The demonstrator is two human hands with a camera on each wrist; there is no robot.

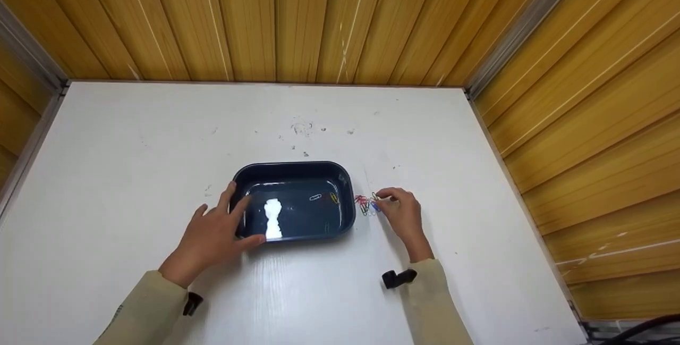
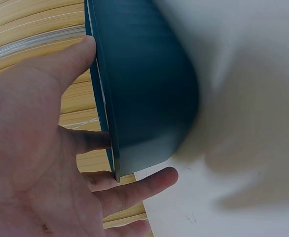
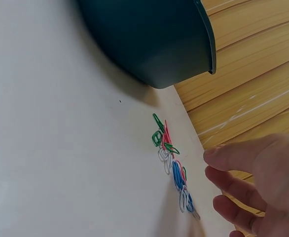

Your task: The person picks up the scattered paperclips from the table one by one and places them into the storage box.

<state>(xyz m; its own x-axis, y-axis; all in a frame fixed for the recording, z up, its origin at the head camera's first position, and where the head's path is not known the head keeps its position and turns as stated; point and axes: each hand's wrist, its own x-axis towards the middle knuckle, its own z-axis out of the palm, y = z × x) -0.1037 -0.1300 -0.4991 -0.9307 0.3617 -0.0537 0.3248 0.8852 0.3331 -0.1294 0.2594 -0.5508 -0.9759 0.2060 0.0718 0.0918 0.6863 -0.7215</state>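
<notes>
A dark blue rectangular tray (image 1: 297, 237) sits on the white table with a white paper clip (image 1: 315, 197) and a yellow paper clip (image 1: 333, 198) inside. My left hand (image 1: 212, 233) rests spread at its left end. The thumb touches the near rim, and one finger reaches over the side, as the left wrist view also shows. Just right of the tray lies a small pile of red, green, white and blue paper clips (image 3: 171, 163). My right hand (image 1: 402, 215) hovers at the pile's right side, its thumb and fingers bent, with a gap between the fingertips (image 3: 214, 157).
The white table (image 1: 159, 137) has dark scuff marks beyond the tray. Wood-patterned panels (image 1: 297, 20) stand along the back and right side. A black cable (image 1: 645, 329) runs at the lower right corner. Both sleeved wrists carry small black devices.
</notes>
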